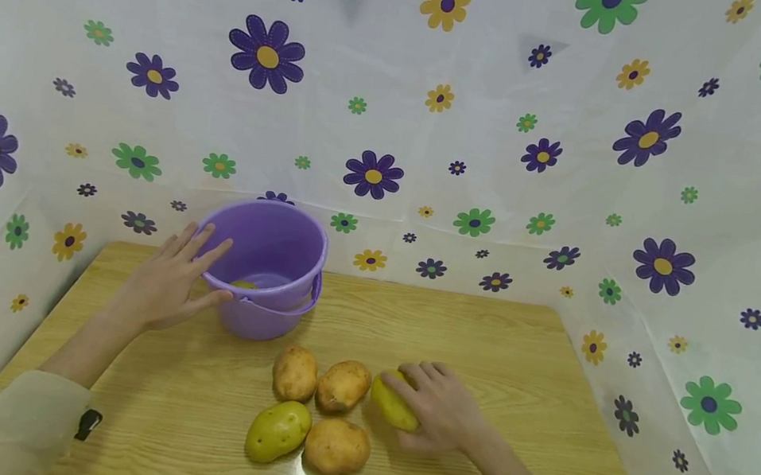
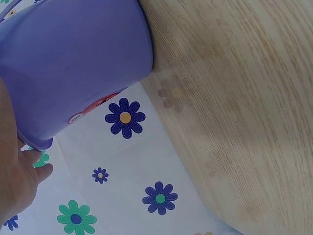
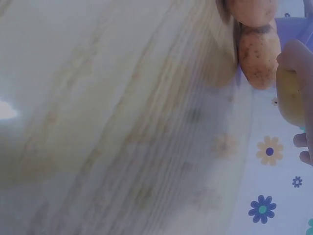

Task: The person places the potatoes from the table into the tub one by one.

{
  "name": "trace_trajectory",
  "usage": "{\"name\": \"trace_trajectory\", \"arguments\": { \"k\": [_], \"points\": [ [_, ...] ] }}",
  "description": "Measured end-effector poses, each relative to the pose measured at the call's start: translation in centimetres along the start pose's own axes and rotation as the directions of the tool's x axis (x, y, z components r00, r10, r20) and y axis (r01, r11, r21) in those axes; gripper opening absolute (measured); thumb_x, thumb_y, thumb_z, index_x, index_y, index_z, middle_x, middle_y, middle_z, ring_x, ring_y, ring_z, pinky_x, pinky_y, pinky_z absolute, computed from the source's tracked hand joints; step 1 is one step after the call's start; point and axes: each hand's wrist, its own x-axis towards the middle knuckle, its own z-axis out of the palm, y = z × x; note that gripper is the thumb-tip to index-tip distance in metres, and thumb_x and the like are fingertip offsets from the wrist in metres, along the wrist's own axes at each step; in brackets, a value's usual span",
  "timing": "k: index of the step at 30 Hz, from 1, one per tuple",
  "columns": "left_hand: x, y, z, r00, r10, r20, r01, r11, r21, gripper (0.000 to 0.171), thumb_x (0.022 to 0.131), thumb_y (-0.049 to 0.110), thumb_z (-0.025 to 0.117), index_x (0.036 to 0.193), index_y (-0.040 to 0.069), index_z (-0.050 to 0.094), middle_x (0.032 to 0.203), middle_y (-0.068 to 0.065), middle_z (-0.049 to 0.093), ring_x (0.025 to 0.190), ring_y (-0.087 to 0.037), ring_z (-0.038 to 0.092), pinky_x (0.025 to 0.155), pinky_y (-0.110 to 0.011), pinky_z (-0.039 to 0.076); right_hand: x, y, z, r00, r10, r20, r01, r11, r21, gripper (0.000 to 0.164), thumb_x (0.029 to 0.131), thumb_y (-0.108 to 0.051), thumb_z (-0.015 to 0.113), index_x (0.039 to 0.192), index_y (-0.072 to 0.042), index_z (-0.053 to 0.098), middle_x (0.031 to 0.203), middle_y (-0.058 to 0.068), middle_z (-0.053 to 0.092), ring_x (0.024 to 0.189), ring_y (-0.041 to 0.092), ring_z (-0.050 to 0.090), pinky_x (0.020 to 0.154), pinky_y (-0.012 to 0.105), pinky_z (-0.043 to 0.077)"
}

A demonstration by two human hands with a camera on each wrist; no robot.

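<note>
A purple bucket (image 1: 266,320) stands at the back left of the table, and something yellowish (image 1: 243,284) shows at its bottom. My left hand (image 1: 165,281) rests on the bucket's left rim with its fingers spread. In the left wrist view the hand (image 2: 17,181) is beside the rim of the bucket (image 2: 83,63). My right hand (image 1: 442,408) grips a yellow-green potato (image 1: 395,400), also seen as a pale yellow potato (image 3: 290,98) in the right wrist view. Left of that hand are brown potatoes (image 1: 343,386) and another yellow-green potato (image 1: 279,431).
The potatoes sit in a close group on the wooden table (image 1: 456,320), in front of the bucket. The bucket's handle (image 1: 284,310) hangs down at its front right. A white flowered cloth (image 1: 383,109) surrounds the table at the back and both sides.
</note>
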Motion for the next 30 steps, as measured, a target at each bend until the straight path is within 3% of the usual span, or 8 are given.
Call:
{"name": "trace_trajectory", "arguments": {
  "k": [13,30],
  "points": [
    [0.0,0.1,-0.1,1.0,-0.006,0.014,0.006,1.0,-0.007,0.086,0.102,0.062,0.057,0.167,0.012,0.031,0.174,-0.029,0.021,0.162,-0.052,0.015,0.129,-0.072,0.021,1.2,1.2,-0.2,0.995,0.004,-0.096,-0.004,1.0,0.001,0.084,0.069,-0.061,0.077,0.14,-0.018,0.062,0.114,0.005,0.073,0.092,0.02,0.07,0.079,0.036,0.062],
    [0.2,-0.1,0.2,1.0,-0.003,0.006,0.003,1.0,-0.002,0.087,0.1,0.062,0.059,0.167,0.014,0.031,0.174,-0.028,0.022,0.163,-0.051,0.016,0.13,-0.071,0.021,4.8,2.1,-1.0,0.983,-0.062,-0.171,0.059,0.998,-0.026,0.079,0.075,-0.061,0.069,0.141,-0.018,0.061,0.112,0.006,0.073,0.089,0.02,0.07,0.077,0.033,0.062]
  ]
}}
